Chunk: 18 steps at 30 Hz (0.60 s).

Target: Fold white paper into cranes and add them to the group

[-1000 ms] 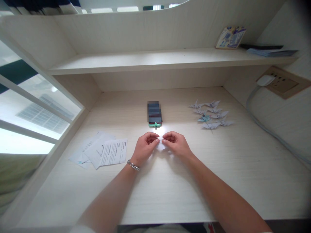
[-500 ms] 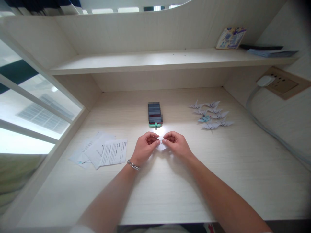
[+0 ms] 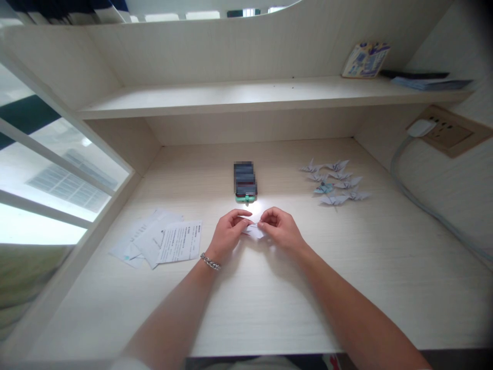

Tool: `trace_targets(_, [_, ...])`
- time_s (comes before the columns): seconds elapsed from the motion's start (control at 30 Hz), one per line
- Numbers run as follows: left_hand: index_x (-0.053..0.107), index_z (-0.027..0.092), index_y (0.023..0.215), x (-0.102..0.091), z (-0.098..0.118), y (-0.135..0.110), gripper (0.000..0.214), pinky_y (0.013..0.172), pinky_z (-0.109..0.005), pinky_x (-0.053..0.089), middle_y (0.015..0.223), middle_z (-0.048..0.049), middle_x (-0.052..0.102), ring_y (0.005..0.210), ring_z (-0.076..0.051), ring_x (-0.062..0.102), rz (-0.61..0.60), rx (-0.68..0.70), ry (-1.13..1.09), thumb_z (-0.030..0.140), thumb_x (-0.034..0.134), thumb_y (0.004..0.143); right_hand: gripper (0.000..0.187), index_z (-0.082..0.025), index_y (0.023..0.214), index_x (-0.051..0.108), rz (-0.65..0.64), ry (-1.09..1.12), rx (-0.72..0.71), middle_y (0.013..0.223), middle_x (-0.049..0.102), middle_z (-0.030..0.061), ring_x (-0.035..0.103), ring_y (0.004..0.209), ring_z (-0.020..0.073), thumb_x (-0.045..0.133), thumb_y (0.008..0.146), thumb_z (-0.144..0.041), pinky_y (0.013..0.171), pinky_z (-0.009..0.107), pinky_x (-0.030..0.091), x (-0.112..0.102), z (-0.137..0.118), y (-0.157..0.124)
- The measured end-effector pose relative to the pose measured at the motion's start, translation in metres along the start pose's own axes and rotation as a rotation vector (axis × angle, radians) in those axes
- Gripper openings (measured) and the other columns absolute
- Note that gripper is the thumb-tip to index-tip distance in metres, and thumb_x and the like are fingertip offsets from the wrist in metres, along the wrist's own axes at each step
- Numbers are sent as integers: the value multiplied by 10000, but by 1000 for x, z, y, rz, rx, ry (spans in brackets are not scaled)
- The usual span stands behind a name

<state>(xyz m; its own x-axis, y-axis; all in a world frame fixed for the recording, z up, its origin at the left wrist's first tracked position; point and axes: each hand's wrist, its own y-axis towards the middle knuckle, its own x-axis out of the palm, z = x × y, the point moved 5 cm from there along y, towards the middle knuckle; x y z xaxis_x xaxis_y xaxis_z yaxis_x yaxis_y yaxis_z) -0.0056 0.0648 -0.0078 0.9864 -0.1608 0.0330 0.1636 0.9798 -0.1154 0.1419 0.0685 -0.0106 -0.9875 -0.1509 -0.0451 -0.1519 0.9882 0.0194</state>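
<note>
Both my hands meet at the middle of the pale wooden desk [image 3: 269, 308]. Between them lies a small folded piece of white paper [image 3: 254, 231]. My left hand [image 3: 229, 234], with a metal bracelet at the wrist, pinches the paper's left side, its fingers curled. My right hand [image 3: 281, 228] pinches the right side, fingers curled too. Just beyond the hands stands a phone [image 3: 245, 181] in a green case, with a bright light shining from its near end onto the desk.
Several folded paper cranes [image 3: 335, 182] lie in a cluster at the right. Printed sheets [image 3: 162, 241] are spread at the left. A shelf [image 3: 250, 95] runs above with a booklet [image 3: 365, 59]. A wall socket [image 3: 447, 133] with a plug and cable is at the right.
My left hand has shifted a little, its index finger now stretched over the paper. The paper shows more between my hands. My right hand has barely moved.
</note>
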Motion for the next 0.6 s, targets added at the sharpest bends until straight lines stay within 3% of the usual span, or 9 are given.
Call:
trace_targets(0.23, [604, 129, 897, 0, -1, 0, 242, 623, -231, 467, 746, -52, 643, 694, -131, 592, -38, 53, 24, 218, 644, 676, 131, -170, 735, 525, -13, 2, -2, 699, 577, 7, 544, 646, 137, 615, 664, -233, 598, 269, 425, 2, -1, -2])
trace_targets(0.43, [596, 126, 926, -1, -5, 2, 240, 564, -231, 474, 785, -75, 644, 680, -135, 592, -15, -34, -90, 254, 590, 723, 135, -167, 728, 524, 9, 7, 13, 677, 575, 3, 534, 618, 128, 626, 661, -225, 563, 253, 412, -1, 0, 0])
trace_targets(0.6, [604, 133, 895, 0, -2, 0, 244, 613, -238, 473, 750, -56, 634, 688, -130, 584, -27, 27, 5, 266, 637, 693, 140, -168, 727, 534, 22, 12, 8, 684, 592, 6, 552, 627, 130, 639, 662, -234, 575, 253, 426, 0, -1, -1])
